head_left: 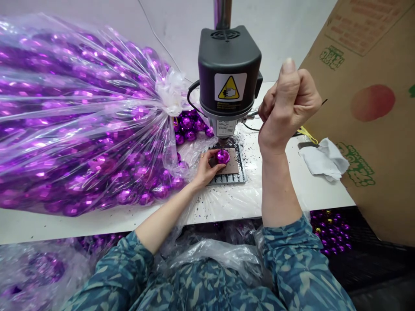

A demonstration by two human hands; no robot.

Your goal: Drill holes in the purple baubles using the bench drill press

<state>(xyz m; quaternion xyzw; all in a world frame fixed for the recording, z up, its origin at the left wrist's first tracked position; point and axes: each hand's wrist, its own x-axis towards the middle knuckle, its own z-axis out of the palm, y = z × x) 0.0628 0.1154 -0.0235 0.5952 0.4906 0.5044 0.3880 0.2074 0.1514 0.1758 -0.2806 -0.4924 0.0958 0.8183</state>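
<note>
- Left hand point(207, 167) pinches a ball point(223, 157).
- Right hand point(289, 103) fisted; contents hidden.
- Right of left hand, open white tabletop point(306, 188); front edge nearer wearer.
- Ball glossy, faceted, purple.

Left sleeve point(119, 268), lower left of frame: blue-teal cloth, camouflage-like print, pale grey-green angular patches. Right sleeve point(296, 255), lower right: same print, creased and bunched towards its edge. Both sleeves stop short, forearms bare. Garment front point(210, 287), bottom centre: matching pattern, gathered folds. Left hand point(207, 169), mid-frame: thin gold-toned ring point(202, 155) on one finger. Right hand point(288, 103), upper right: bare.
</note>
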